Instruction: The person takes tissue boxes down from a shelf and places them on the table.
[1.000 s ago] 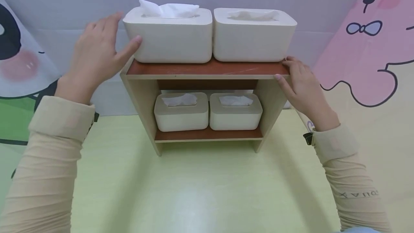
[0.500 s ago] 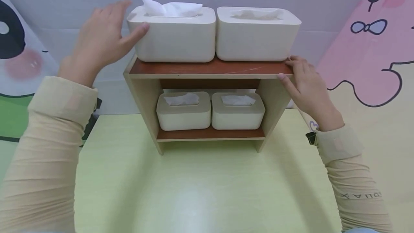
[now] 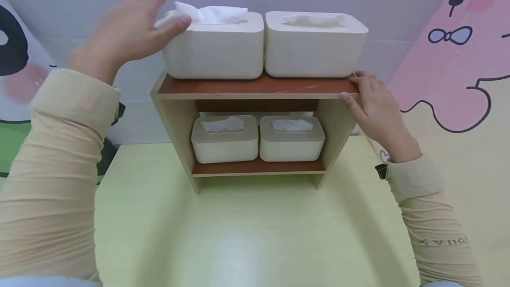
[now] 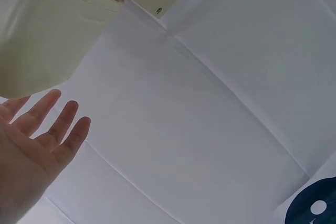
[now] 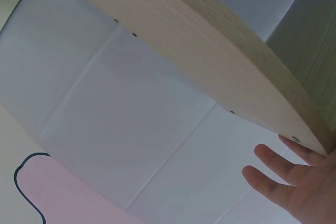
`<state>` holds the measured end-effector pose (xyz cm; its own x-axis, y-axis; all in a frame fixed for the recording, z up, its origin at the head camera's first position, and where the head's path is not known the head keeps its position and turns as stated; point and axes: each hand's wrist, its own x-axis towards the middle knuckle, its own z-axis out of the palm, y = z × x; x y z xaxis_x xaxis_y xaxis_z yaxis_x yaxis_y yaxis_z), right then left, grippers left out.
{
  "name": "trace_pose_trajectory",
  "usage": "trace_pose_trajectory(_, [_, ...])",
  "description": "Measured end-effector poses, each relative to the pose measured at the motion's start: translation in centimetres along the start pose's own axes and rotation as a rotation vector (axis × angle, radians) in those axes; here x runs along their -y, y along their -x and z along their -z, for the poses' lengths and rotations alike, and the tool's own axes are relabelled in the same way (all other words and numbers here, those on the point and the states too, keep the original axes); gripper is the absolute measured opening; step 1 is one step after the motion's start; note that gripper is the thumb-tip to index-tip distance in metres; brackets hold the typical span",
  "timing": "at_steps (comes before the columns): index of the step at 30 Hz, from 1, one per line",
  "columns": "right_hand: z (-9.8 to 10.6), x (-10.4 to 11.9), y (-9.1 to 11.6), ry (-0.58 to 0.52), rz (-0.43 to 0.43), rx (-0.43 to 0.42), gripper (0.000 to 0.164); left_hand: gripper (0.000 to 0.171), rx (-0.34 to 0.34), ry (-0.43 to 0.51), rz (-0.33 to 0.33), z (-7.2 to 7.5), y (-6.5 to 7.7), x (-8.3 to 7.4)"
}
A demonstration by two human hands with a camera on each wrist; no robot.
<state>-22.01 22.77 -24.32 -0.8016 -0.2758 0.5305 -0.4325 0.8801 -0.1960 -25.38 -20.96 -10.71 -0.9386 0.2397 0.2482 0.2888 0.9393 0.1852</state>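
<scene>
I log: upper tissue box (image 3: pixel 215 55) just right of the left hand (image 3: pixel 126 32), fingers loosely extended, contact unclear; wooden shelf unit (image 3: pixel 259 87), corner touched by the right hand (image 3: pixel 377 109), likewise uncurled, presumably for steadying.

Right hand (image 5: pixel 310 187) touching wooden panel (image 5: pixel 199 51), pale wall (image 5: pixel 147 119), pink shape (image 5: pixel 68 198)

Wearing long beige sleeves (image 3: pixel 48 198), wrinkling in close folds along the forearms and ending in wide, thick cuffs (image 3: pixel 69 90), marked with a faint pinkish patch (image 3: pixel 88 101) apiece. Carrying a small black fitting (image 3: pixel 381 171) at either cuff's inner side and dark lettering (image 3: pixel 443 241) across the right forearm. Showing light blue cloth (image 3: pixel 48 282) below both sleeves.
</scene>
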Motion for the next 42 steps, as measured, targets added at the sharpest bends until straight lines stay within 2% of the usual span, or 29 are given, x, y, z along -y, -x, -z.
trace_pose_trajectory(6, [0.1, 0.1, 0.1, -0.008, -0.001, -0.004, 0.055, 0.076, 0.05, 0.094, -0.018, -0.4, -0.7, -0.4])
trace_pose_trajectory(11, [0.1, 0.2, 0.2, -0.018, -0.005, -0.006, 0.054, 0.074, 0.076, 0.199, -0.035, -0.9, -1.1, -0.2])
trace_pose_trajectory(15, [0.2, 0.3, 0.3, -0.02, -0.009, -0.002, 0.054, 0.076, 0.088, 0.234, -0.025, -1.1, -1.3, 0.1])
trace_pose_trajectory(28, [0.5, 0.3, 0.3, -0.019, -0.003, 0.008, 0.055, 0.085, 0.143, 0.224, -0.016, -0.9, -1.8, 0.4])
trace_pose_trajectory(42, [0.5, 0.4, 0.3, -0.026, -0.005, 0.018, 0.056, 0.093, 0.208, 0.245, -0.044, -0.5, -2.4, 0.5])
